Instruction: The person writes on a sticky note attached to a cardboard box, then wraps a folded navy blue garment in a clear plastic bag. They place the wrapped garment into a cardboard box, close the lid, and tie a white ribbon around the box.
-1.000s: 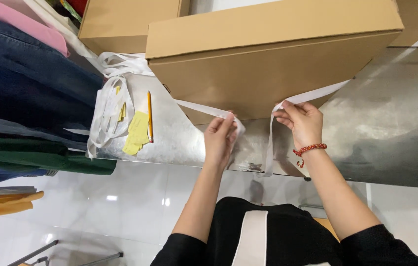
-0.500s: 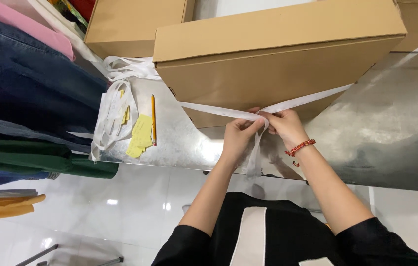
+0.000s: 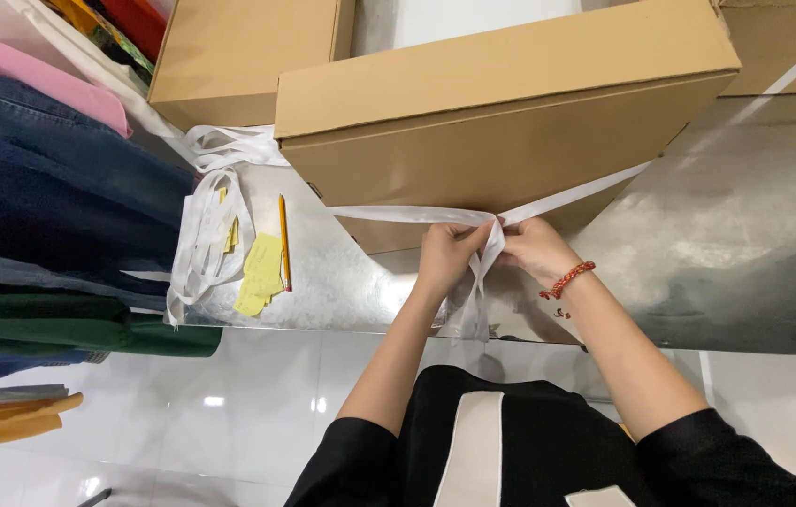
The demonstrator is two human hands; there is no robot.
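Observation:
A large brown cardboard box (image 3: 511, 103) stands on a shiny metal table (image 3: 745, 235). A white strap (image 3: 389, 214) runs around the box's front and its two ends meet just below the front face. My left hand (image 3: 445, 255) and my right hand (image 3: 531, 249) sit close together there, each pinching one end of the strap where they cross. The loose tails (image 3: 475, 300) hang down between my hands over the table edge. A red bead bracelet (image 3: 567, 279) is on my right wrist.
A second cardboard box (image 3: 238, 56) stands behind on the left. A coil of white strap (image 3: 206, 235), yellow paper slips (image 3: 262, 272) and a pencil (image 3: 283, 239) lie on the table's left part. Folded clothes (image 3: 41, 188) are stacked at the far left. White glossy floor lies below.
My hands, held apart with one strap end each, have come together in front of the box. The strap ends now cross between them.

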